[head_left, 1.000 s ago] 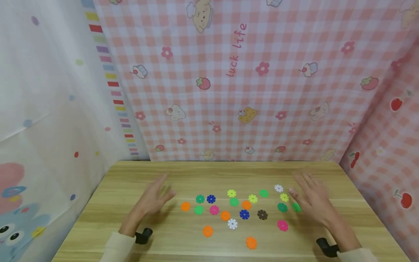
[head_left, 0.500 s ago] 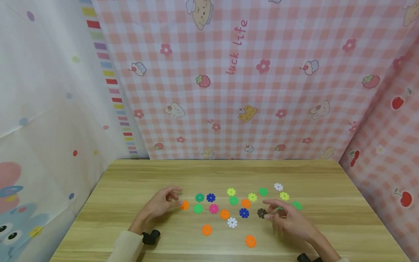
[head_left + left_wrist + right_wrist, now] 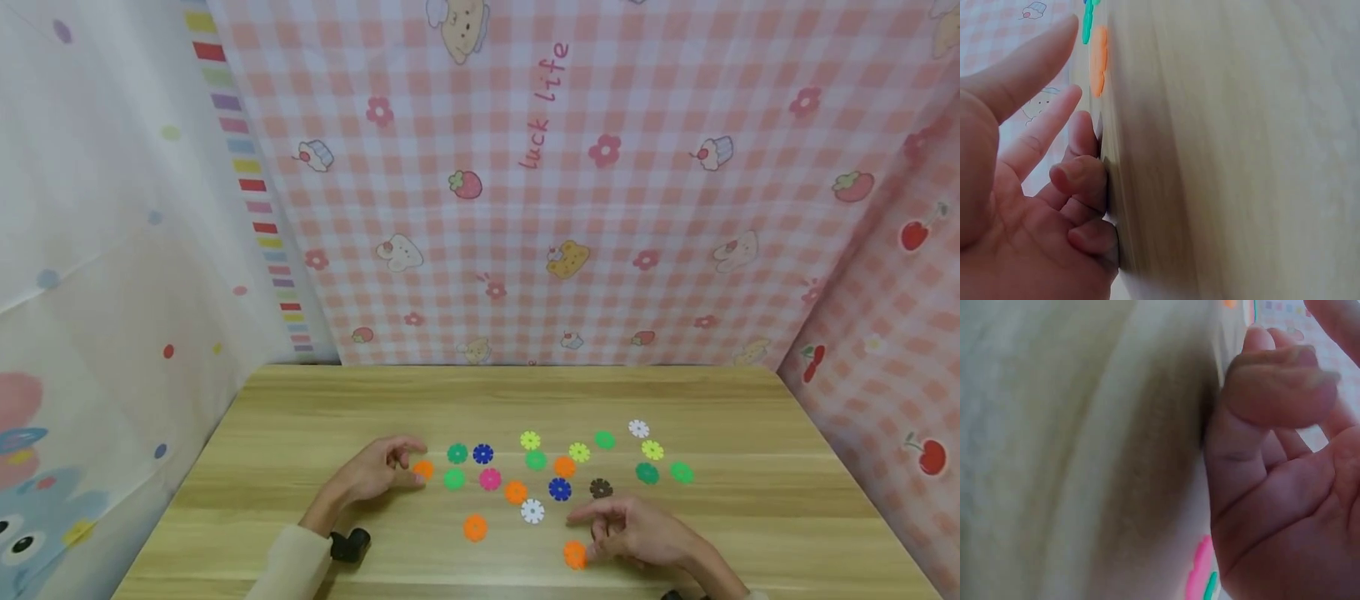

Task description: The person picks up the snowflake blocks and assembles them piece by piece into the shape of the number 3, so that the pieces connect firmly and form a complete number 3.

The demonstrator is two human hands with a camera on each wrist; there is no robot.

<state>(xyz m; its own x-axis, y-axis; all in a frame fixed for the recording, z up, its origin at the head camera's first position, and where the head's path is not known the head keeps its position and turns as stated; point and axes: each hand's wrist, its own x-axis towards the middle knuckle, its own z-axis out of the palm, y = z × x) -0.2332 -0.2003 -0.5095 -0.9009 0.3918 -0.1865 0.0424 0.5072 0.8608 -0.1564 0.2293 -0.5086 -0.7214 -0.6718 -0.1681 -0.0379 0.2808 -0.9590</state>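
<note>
Flat notched plastic discs in several colours lie scattered over the wooden table [image 3: 300,417]. At the left end, my left hand [image 3: 371,471] has its thumb and forefinger apart around an orange disc [image 3: 423,471]; the left wrist view puts that orange disc [image 3: 1099,61] just beyond the fingertips. Closer to the front, the thumb of my right hand [image 3: 647,530] is at the right edge of another orange disc [image 3: 574,555]. Its forefinger points left, below a brown disc [image 3: 601,487], while the other fingers bend loosely. A pink disc [image 3: 1199,569] shows only in the right wrist view.
Blue [image 3: 559,489], white [image 3: 532,511] and other discs fill the middle. A white disc [image 3: 639,428] and a dark green disc [image 3: 647,473] lie at the right. Behind the table hangs a pink checked cloth [image 3: 510,225].
Both hands have come inward from the sides. The left has reached the leftmost orange disc. The right passed the brown disc and came down to the front orange disc, covering the right-hand pink one.
</note>
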